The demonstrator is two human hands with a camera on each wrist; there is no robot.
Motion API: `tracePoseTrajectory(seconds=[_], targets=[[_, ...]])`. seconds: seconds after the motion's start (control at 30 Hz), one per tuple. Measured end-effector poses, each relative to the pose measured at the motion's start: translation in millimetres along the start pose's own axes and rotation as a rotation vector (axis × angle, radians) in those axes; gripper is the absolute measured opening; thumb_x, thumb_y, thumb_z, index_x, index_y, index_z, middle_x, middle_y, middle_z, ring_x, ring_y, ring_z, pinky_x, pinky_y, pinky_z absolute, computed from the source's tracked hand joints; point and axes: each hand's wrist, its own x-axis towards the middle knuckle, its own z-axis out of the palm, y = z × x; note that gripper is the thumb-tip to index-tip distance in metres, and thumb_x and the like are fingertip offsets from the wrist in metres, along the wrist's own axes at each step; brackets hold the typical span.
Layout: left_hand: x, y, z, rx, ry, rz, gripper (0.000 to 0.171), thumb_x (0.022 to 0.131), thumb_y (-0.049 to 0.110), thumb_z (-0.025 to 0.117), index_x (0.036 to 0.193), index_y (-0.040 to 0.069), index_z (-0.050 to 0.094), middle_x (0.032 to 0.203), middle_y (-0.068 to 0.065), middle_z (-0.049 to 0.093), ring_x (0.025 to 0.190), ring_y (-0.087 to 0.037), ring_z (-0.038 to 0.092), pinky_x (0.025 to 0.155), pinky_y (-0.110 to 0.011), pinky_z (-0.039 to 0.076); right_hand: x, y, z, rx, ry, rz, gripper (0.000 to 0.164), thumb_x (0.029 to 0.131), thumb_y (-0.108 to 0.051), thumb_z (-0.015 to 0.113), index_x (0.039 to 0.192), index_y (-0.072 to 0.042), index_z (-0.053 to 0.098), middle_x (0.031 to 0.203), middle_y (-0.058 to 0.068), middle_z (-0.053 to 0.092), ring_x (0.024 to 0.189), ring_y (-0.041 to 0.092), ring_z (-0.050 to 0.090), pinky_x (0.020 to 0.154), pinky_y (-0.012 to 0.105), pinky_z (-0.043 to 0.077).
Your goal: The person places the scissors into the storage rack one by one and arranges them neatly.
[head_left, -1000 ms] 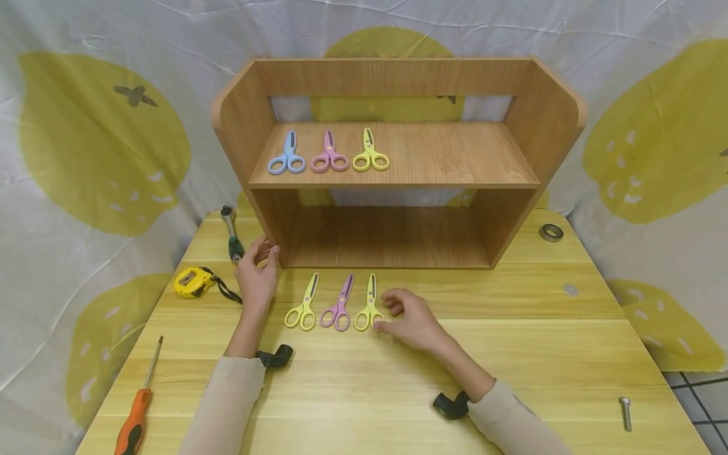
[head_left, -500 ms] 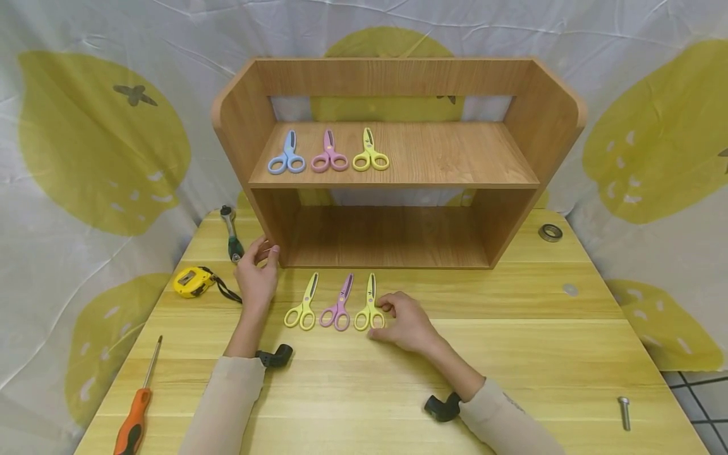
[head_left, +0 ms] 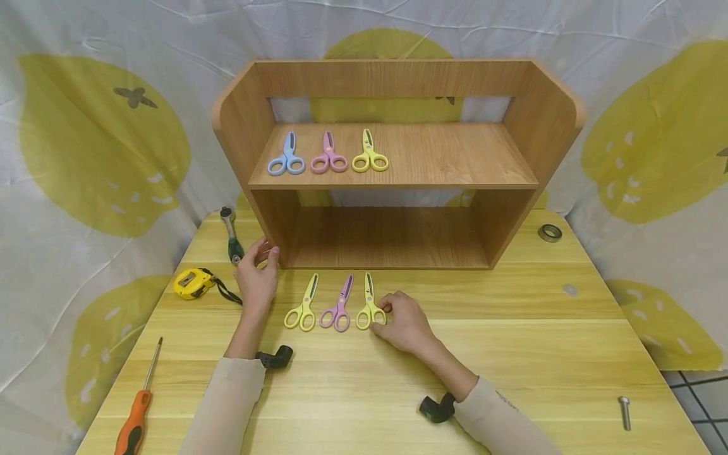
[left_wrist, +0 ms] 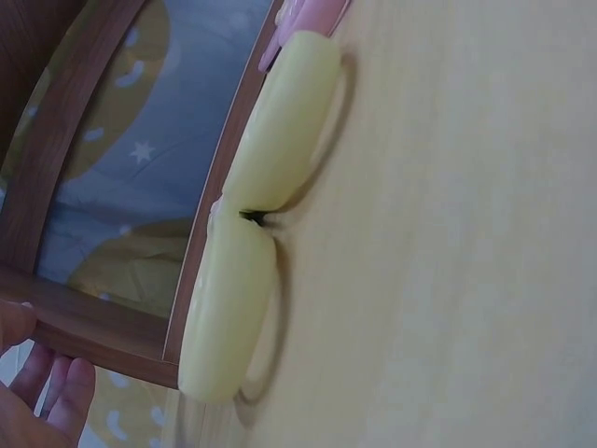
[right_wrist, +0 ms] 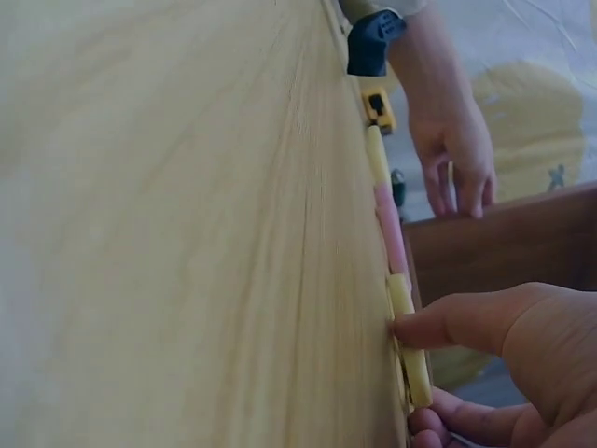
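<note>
My right hand pinches the yellow scissors at the right end of a front row on the table; the right wrist view shows thumb and fingertips at the scissors' handles. Beside them lie pink-purple scissors and another yellow pair. My left hand touches the outside of the left panel of a wooden shelf, fingers loosely bent; the left wrist view shows its fingers by the panel. On the upper board lie blue scissors, pink scissors and a third yellow pair.
Left on the table lie a ratchet wrench, a yellow tape measure and an orange screwdriver. At right are a bearing ring, a pale disc and a bolt. A lemon-print curtain hangs behind.
My right hand has moved a little left and closed on the right-hand yellow scissors, which have turned slightly, their tip swinging left. My left hand stays at the shelf's side.
</note>
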Motion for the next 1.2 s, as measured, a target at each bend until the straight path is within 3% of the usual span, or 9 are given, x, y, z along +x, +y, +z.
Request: tracePoseTrajectory(seconds=[0.17,0.37,0.47,0.83,1.2], targets=[[0.0,0.0,0.2,0.0,0.002,0.001,0.041,0.102,0.027,0.066,0.141,0.015,0.064,0.13,-0.009,0.072,0.114,-0.023,0.07,0.095,-0.048,0.059,0.0,-0.6,-6.3,0.101,-0.014,0.036,0.037,0.08,-0.019,0.085,0.112,-0.006,0.072,0.095,0.0,0.069,0.087,0.014,0.062,0.073,0.029,0.054],[0.3,-0.3,0.3,-0.008,-0.004,-0.004,0.041,0.102,0.028,0.067,0.141,0.016,0.064,0.129,-0.007,0.072,0.113,-0.021,0.07,0.096,-0.047,0.059,-1.0,2.1,-16.1,0.212,-0.037,0.053,0.039,0.081,-0.011,0.08,0.118,-0.003,0.068,0.071,-0.004,0.068,0.061,0.01,0.059,0.053,0.025,0.05],[0.2,-0.6,0.3,-0.009,-0.006,-0.004,0.041,0.102,0.028,0.066,0.141,0.017,0.064,0.129,-0.007,0.072,0.113,-0.021,0.07,0.096,-0.047,0.059,-2.6,4.0,-18.5,0.235,-0.046,0.051,0.042,0.082,-0.01,0.079,0.121,-0.004,0.067,0.066,-0.003,0.068,0.055,0.01,0.059,0.05,0.026,0.049],[0.0,-0.1,0.5,-0.011,-0.009,-0.017,0.042,0.102,0.029,0.066,0.142,0.016,0.063,0.13,-0.007,0.072,0.115,-0.021,0.069,0.098,-0.047,0.058,-11.3,-3.2,-38.9,0.299,0.015,0.009,0.039,0.084,-0.01,0.08,0.122,-0.006,0.07,0.07,-0.004,0.068,0.07,0.011,0.064,0.064,0.024,0.055],[-0.2,-0.3,-0.8,-0.006,-0.013,-0.021,0.042,0.103,0.029,0.065,0.142,0.016,0.063,0.131,-0.006,0.072,0.115,-0.021,0.069,0.097,-0.047,0.058,-30.0,-39.2,-96.8,0.386,0.037,-0.119,0.039,0.087,-0.012,0.08,0.125,-0.012,0.068,0.08,0.001,0.073,0.073,0.018,0.069,0.07,0.028,0.059]])
